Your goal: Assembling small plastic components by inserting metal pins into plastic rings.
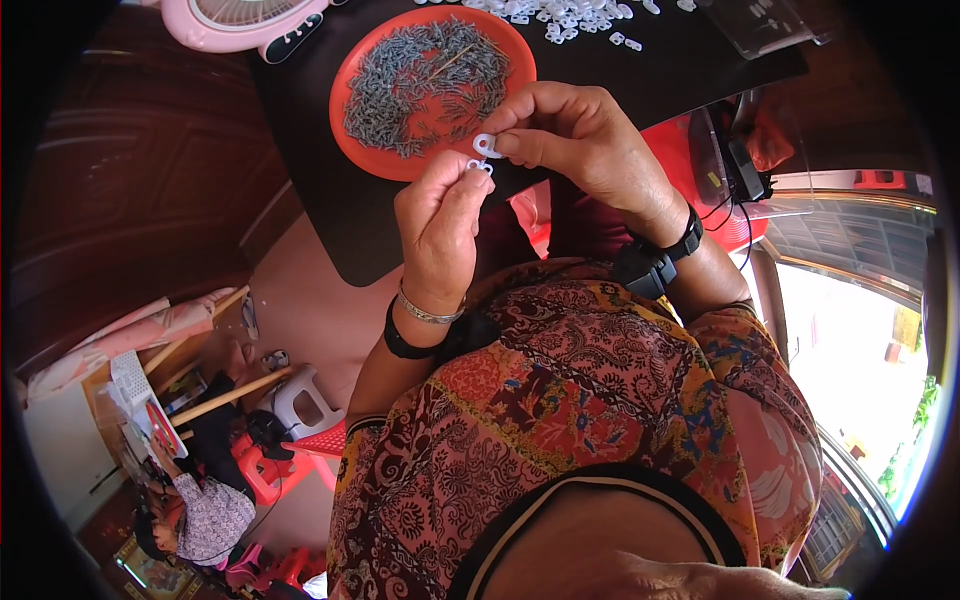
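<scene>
My left hand (pixel 440 225) pinches a small white plastic piece (pixel 481 167) between thumb and fingertips; most of that piece is covered. Just above it, my right hand (pixel 600 150) grips a white plastic piece with a round hole (pixel 484 146) by its right end. The two pieces are very close together, and I cannot tell whether they are joined. Both hands are at the near edge of an orange-red round tray (pixel 346 140). Many small grey screws (pixel 385 85) lie spread in the tray, with a thin stick (pixel 452 60) on top of them.
The tray stands on a dark table (pixel 640 85). Loose white plastic pieces (pixel 565 15) are heaped at its far side. A pink fan (pixel 235 25) is at the far left, a clear plastic container (pixel 755 25) at the far right. Another person (pixel 210 520) sits at lower left.
</scene>
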`<state>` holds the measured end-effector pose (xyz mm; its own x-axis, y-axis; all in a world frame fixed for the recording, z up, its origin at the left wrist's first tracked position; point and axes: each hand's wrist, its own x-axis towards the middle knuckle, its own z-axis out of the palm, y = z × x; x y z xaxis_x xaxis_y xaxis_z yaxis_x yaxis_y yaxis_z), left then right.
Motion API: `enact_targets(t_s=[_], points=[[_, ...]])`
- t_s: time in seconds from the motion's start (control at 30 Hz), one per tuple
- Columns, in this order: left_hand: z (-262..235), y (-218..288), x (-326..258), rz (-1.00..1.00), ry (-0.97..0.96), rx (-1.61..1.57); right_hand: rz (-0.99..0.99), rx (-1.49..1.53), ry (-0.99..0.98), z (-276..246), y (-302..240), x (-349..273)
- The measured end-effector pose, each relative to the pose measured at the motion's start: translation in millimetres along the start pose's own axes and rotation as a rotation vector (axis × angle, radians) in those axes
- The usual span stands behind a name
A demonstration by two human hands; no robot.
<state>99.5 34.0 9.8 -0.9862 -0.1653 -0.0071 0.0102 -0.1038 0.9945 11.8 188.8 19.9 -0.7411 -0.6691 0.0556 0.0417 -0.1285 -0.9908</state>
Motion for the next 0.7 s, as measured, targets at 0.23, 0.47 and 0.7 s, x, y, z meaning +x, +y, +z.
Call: enact_targets(t_s=[0.23,0.47,0.7], points=[[0.0,-5.3,0.8,0.033,-0.001,0.013,-0.110,-0.137,-0.007,3.9,-1.1,-0.8],[4.3,-1.4,0.6,0.001,0.044,-0.058,-0.115,-0.166,0.008,9.0,-0.4,-4.5],[2.0,0.7,6.1,-0.065,-0.008,-0.190,-0.313,-0.395,0.078,12.4,-1.7,-4.1]])
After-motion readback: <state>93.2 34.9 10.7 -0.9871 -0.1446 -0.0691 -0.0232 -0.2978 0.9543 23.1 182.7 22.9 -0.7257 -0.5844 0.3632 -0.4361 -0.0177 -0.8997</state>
